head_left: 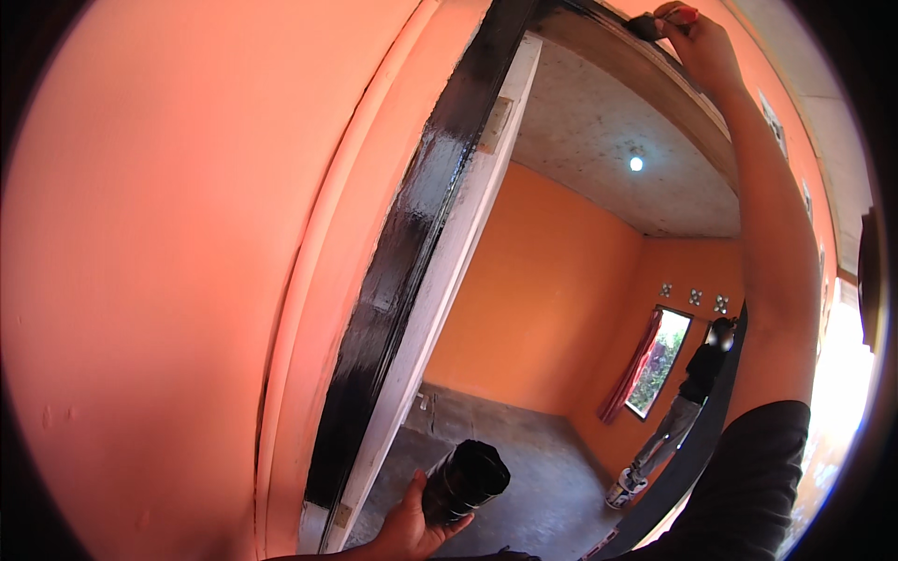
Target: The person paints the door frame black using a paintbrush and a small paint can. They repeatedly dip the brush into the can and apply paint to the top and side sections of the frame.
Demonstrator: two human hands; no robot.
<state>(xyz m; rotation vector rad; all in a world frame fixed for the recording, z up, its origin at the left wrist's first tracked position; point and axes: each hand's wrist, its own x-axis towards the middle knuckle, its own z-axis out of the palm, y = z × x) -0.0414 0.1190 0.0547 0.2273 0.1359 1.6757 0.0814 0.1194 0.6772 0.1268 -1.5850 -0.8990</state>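
Observation:
My right hand (pixel 700 45) is raised to the top right, fingers closed round a paintbrush (pixel 645 27) with a red handle. The brush's dark bristles lie against the upper crosspiece (pixel 599 45) of a door frame, whose surface looks brown there and dark along its edge. Low in the middle, my left hand (pixel 410 524) is wrapped round a black-coated paint can (pixel 465 481). Its inside is too dark to make out. Glossy black paint covers the left upright (pixel 412 224) of the frame, beside a pink wall (pixel 168 262).
A whitish door edge (pixel 458 224) stands inside the upright. Through the doorway is an orange room (pixel 533 299) with a lit bulb (pixel 636 164) and a window with a red curtain (pixel 633 366). A person (pixel 697 379) stands there on a bucket (pixel 625 488).

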